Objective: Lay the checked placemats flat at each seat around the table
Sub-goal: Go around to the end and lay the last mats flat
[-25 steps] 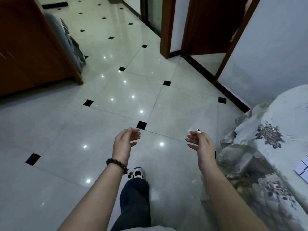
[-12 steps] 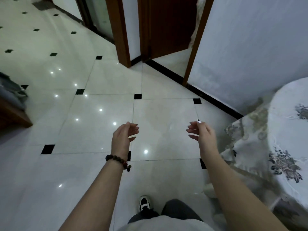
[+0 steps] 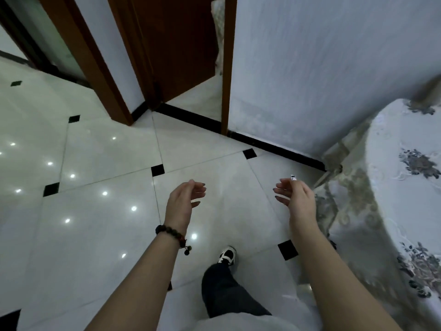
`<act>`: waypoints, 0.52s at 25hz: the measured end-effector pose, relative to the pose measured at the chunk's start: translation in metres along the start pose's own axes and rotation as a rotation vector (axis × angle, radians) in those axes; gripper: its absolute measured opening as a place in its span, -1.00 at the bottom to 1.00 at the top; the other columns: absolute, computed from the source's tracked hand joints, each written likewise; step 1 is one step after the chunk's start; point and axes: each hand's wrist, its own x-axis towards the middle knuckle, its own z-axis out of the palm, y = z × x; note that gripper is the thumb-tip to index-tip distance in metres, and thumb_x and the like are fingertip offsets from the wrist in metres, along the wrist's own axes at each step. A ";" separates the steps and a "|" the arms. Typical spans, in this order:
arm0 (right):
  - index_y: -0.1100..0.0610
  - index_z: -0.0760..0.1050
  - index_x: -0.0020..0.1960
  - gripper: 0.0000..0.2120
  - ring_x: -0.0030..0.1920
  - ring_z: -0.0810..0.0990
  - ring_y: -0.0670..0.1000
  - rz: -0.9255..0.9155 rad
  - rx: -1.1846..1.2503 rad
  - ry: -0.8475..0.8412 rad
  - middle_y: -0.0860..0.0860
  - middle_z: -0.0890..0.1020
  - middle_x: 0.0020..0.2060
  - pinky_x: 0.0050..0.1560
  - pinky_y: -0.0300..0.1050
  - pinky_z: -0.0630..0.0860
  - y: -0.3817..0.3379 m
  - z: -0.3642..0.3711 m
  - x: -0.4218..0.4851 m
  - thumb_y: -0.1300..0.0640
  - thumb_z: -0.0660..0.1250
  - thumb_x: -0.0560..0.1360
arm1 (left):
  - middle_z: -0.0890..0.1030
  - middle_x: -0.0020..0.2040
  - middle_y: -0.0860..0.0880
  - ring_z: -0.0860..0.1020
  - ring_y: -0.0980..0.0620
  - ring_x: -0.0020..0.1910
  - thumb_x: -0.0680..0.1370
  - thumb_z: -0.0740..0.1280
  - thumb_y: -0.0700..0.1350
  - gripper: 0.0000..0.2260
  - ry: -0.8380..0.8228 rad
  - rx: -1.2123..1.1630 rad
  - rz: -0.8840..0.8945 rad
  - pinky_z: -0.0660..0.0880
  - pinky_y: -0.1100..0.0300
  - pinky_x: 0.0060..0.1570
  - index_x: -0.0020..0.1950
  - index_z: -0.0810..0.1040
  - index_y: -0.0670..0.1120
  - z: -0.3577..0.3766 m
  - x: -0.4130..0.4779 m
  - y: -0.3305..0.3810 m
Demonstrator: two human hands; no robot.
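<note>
No checked placemat shows in this view. My left hand [image 3: 183,201] is held out over the tiled floor, fingers loosely curled, holding nothing; a bead bracelet sits on its wrist. My right hand [image 3: 296,197] hangs at the same height, fingers relaxed and empty, just left of the table's hanging cloth. The round table [image 3: 405,192] with a pale floral tablecloth fills the right edge; only part of its top is visible.
A white wall [image 3: 322,68] with a black skirting runs behind the table. A dark wooden door [image 3: 176,44] stands ajar ahead. Glossy white floor tiles [image 3: 95,211] with black corner squares spread to the left. My leg and shoe [image 3: 228,255] step forward below.
The view has swung right and moved closer to the wall and door; the table now lies further along my right side. Both hands stay raised and empty.
</note>
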 end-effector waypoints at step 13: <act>0.22 0.55 -0.14 -0.75 -0.27 0.60 0.02 -0.024 0.119 0.364 0.12 0.62 -0.25 -0.21 -0.14 0.52 -0.084 0.015 0.207 0.17 0.14 0.57 | 0.67 -0.03 -0.12 0.62 -0.07 0.02 0.63 0.13 -0.02 -0.67 -0.377 0.123 0.046 0.51 -0.10 0.12 -0.07 0.62 -0.15 0.191 0.242 0.112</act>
